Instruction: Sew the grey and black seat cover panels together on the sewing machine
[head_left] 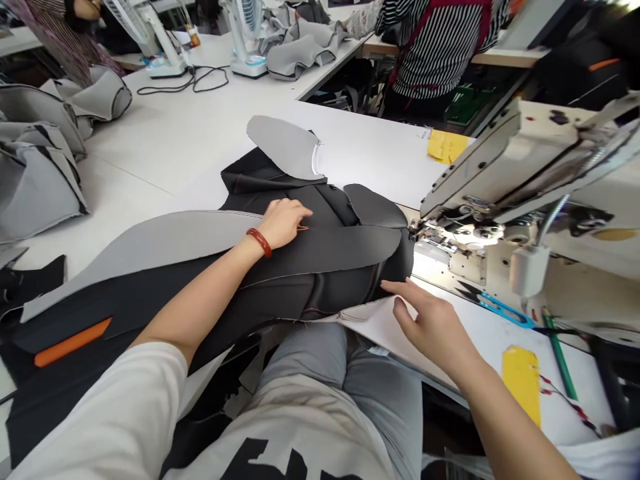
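Note:
A large sewn cover of black and dark grey panels (350, 250), resembling a car seat cover, lies across the table with its right end at the sewing machine (480, 200). Long light-grey pieces (175, 237) and an orange strip (75, 341) belong to its left part. My left hand (283, 221), a red bracelet at its wrist, rests on the middle of the cover with fingers curled against the fabric; a bit of orange thread shows by the fingertips. My right hand (430, 323) is by the cover's near right corner, fingers apart, index fingertip near or touching the edge.
Blue-handled scissors (505, 310), a green pencil-like stick (561, 360) and a yellow tag (521, 383) lie right of my right hand. Grey sewn pieces (40, 167) are piled at left. Two fans (245, 40) stand farther back. A person in stripes (435, 53) is across the table.

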Motion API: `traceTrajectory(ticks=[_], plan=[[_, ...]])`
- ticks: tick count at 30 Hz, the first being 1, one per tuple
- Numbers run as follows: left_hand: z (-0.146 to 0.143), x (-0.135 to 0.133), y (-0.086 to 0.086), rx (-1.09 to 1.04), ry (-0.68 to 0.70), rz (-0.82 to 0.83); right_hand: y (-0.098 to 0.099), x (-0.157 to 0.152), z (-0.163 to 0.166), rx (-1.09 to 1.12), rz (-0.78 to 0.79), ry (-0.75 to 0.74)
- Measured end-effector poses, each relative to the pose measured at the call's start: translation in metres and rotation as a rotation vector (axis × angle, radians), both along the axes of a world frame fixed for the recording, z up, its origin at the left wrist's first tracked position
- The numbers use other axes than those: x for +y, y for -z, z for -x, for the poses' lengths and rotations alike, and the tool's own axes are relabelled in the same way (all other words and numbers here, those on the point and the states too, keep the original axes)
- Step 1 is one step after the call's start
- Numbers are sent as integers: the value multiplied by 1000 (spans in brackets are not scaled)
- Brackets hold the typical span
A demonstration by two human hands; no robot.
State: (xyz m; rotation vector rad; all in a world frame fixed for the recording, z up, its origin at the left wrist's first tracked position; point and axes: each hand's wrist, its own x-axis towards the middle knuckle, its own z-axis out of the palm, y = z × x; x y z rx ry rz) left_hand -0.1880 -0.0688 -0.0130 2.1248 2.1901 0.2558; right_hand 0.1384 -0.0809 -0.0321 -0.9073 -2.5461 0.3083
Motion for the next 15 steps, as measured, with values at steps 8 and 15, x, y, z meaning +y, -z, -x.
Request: traceTrajectory(ticks=[8,15], plan=[[-108,34,-12,55,-54,265,-31,-10,29,-592,89,-214],[-150,11,-47,407,299,143,15,-26,58,-259,22,-178]])
